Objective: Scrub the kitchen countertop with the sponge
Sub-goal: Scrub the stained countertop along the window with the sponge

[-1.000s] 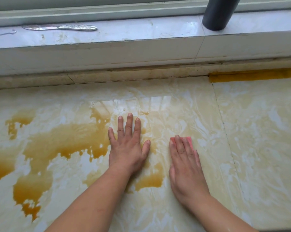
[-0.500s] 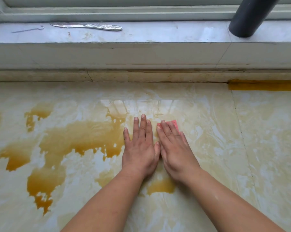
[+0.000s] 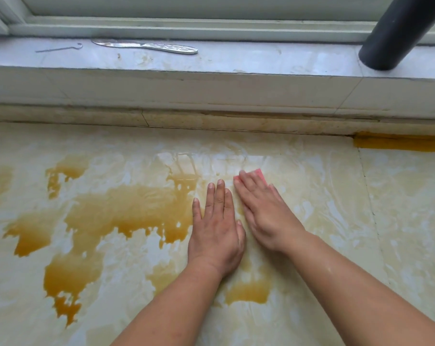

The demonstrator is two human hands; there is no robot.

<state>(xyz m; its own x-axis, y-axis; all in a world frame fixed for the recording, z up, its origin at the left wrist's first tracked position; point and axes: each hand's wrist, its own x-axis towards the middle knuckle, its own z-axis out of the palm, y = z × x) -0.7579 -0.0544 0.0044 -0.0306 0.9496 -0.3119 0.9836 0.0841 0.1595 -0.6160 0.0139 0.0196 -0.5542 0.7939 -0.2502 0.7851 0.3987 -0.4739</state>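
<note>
Pale marbled countertop (image 3: 398, 221) runs up to a window sill (image 3: 261, 63), and amber liquid (image 3: 126, 208) lies pooled over much of it. On the sill lie a silvery knife (image 3: 146, 46) and a thin wire hook (image 3: 59, 48); a dark tube (image 3: 396, 33) leans in at the far right.

From the head view, both hands lie flat on the counter side by side. The left hand (image 3: 217, 228) has its fingers straight and close together, palm down, holding nothing; the big pool starts just off its little finger. The right hand (image 3: 263, 208) presses the pink sponge (image 3: 257, 174) down with straight fingers laid over it, so that only a corner shows beyond the fingertips. I see no curl round it: a flat press, not a grip.

By my reckoning the scrubbing is midway: the patch ahead of the fingertips looks wet and thinly smeared, while the thick stains left of the left hand and a smaller one (image 3: 246, 293) back by the wrists are untouched. The next stroke probably wants the sponge carried leftward into the pool, so the left hand would need to lift clear.
</note>
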